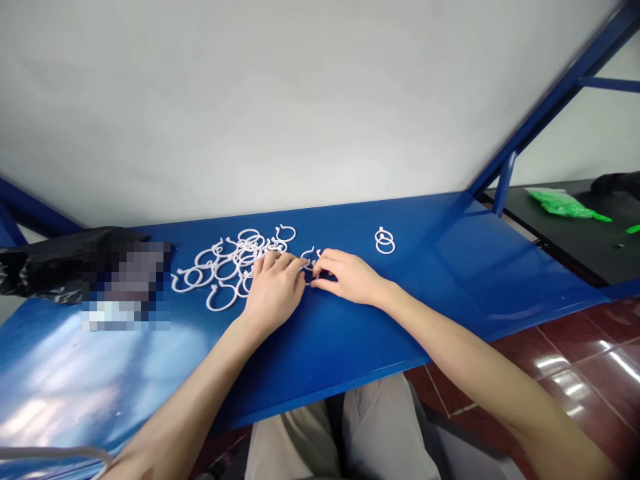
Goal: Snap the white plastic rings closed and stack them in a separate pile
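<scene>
On the glossy blue desk point(340, 340), a thin white plastic-looking ring point(309, 285) could slip or catch its neighbours, I judge, because of knobbed, open ends. It lies between the left hand point(275, 287) and right hand point(347, 277), at the narrow-set right fingers; the left fingers curve downward. Whether either grips, I cannot tell. Beyond is a heap of similar white rings point(249, 249).

White rings point(245, 255) lie heaped, 2 overlapping rings point(385, 245) well apart.
</scene>
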Motion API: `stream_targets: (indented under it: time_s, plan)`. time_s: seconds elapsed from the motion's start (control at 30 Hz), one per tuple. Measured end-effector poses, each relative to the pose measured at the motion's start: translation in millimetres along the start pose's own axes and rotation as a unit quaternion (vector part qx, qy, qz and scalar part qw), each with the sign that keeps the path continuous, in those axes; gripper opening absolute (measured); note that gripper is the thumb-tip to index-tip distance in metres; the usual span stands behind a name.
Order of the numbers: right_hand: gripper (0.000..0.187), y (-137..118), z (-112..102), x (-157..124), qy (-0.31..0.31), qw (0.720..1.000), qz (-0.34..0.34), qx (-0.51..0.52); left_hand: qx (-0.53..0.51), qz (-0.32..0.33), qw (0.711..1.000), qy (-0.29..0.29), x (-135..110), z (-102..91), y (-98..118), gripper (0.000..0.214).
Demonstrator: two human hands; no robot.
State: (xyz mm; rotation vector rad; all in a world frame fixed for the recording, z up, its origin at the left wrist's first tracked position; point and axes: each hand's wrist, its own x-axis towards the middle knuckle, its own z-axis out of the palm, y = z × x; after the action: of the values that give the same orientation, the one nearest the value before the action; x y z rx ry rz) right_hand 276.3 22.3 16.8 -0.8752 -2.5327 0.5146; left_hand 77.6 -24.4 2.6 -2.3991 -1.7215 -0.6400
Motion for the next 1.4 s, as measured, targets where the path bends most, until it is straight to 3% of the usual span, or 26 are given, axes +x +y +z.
stream_targets:
  time_s: [0.17, 0.37, 0.5, 0.77, 1.1, 1.4]
  plan:
    - [0.018, 1, -2, -2, 0.019, 0.999, 0.038, 0.024, -0.007, -0.007, 1.0, -0.013, 0, -0.5, -1, 0.031]
    - [0.064, 15, -2, 1, 0.027, 0.999, 0.004, -0.027, -0.019, 0.002, 1.0, -0.02, 1, -2.2, -1, 0.029]
    - [0.05, 21, -2, 5, 0.003, 1.0, -0.009, -0.024, -0.032, -0.004, 0.999, -0.029, 1, -4.1, 0, 0.034]
    - [0.014, 32, -8, 7, 0.039, 0.996, 0.043, -0.064, -0.053, -0.019, 0.998, -0.024, 1, -5.1, 0, 0.038]
    - [0.015, 27, -10, 5, 0.04, 0.997, 0.029, -0.057, -0.042, -0.014, 0.999, -0.024, 0, -4.7, -2, 0.035]
    - [0.005, 26, -6, 9, 0.066, 0.99, 0.085, -0.093, -0.053, -0.013, 0.998, -0.021, 0, -2.1, -6, 0.045]
